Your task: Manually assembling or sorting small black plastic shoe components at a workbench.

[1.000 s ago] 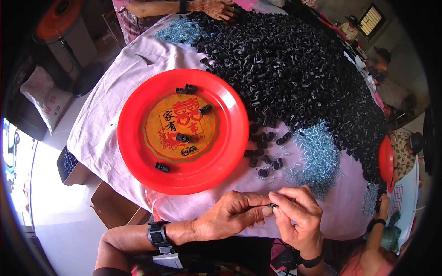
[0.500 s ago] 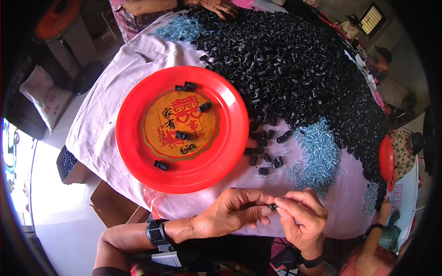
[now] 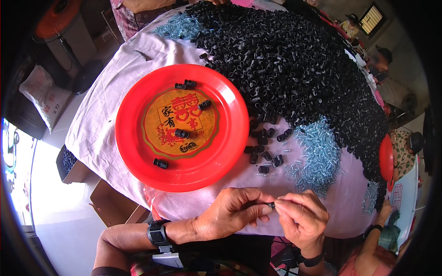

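Observation:
Low over the near edge of the cloth, my left hand [image 3: 237,209] pinches a small black plastic cord lock piece [image 3: 270,205] between thumb and fingers. The fingertips of my right hand [image 3: 301,212] are closed on the piece's right end; whether a spring is between them is hidden. Beyond my hands lies a pile of tiny silvery springs [image 3: 317,149], with several loose black pieces [image 3: 263,169] to its left. On the left, a red round plate [image 3: 131,158] holds several black cord locks [image 3: 160,163].
A large heap of black plastic pieces [image 3: 294,64] covers the far and right table. Another spring pile [image 3: 179,26] lies at the far left, near another person's arm [image 3: 147,4]. At right, a co-worker's forearm [image 3: 373,237] reaches in beside a red plate [image 3: 386,156]. Cardboard boxes [image 3: 113,202] stand lower left.
My two hands stay pinched together in almost the same place, with only slight finger movement. The other person's hand at the far edge has drawn back from the heap, mostly out of view.

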A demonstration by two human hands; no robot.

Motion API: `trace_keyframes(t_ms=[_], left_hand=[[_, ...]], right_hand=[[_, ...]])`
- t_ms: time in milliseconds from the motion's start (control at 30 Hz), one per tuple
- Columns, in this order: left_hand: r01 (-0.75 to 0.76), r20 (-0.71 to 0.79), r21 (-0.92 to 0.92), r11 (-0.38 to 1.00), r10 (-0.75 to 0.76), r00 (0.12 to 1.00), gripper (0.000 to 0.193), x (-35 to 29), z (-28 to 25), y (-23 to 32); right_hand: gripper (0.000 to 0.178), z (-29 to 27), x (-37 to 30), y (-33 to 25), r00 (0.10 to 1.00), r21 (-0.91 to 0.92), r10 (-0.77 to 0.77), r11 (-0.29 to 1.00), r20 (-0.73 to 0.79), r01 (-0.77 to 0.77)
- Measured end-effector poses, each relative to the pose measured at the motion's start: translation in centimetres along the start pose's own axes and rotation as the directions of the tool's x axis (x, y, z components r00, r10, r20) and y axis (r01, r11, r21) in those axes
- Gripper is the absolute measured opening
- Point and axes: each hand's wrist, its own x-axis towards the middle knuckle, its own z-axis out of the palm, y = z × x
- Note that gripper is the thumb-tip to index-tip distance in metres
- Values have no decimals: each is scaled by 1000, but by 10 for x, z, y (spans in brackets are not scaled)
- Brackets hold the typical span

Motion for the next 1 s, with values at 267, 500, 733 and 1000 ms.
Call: trace_keyframes(t_ms=[267,500,733,1000], left_hand=[[-24,-66,113,993,31,997,22,-2,3,-1],[-94,-106,254,962,125,987,21,-2,6,-2],[114,66,16,993,-115,991,27,0,-6,6],[85,41,55,995,-88,995,26,-2,-2,7]], right_hand=[[25,3,1,3,999,65,50,997,9,-51],[23,3,2,0,995,86,103,991,13,-104],[23,-11,10,-5,986,46,106,993,127,-112],[24,-12,1,-9,960,181,249,946,125,-269]])
